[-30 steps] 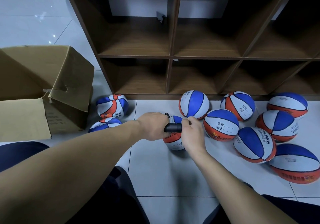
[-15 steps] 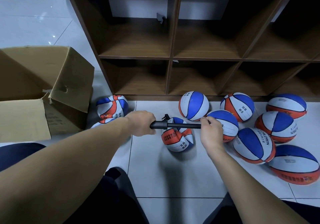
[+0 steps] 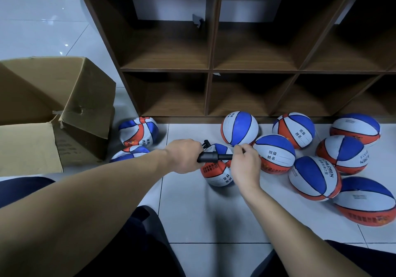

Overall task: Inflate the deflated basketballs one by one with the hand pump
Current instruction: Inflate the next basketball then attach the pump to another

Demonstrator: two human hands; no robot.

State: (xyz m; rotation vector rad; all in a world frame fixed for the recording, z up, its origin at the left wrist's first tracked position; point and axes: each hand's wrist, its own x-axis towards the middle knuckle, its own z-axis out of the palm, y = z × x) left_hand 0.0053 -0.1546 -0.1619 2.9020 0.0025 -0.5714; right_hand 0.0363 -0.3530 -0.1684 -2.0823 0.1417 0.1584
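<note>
The left hand grips the barrel of the black hand pump while the right hand grasps its handle end, rod mostly pushed in. The pump sits over a crumpled basketball on the tiled floor, between two flat balls beside the cardboard box and rounder balls below the wooden shelf.

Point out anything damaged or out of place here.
The brown cardboard box on the left has a torn, punctured flap. Two crumpled red, white and blue basketballs lie beside it, plainly deflated. Nothing else stands out.
</note>
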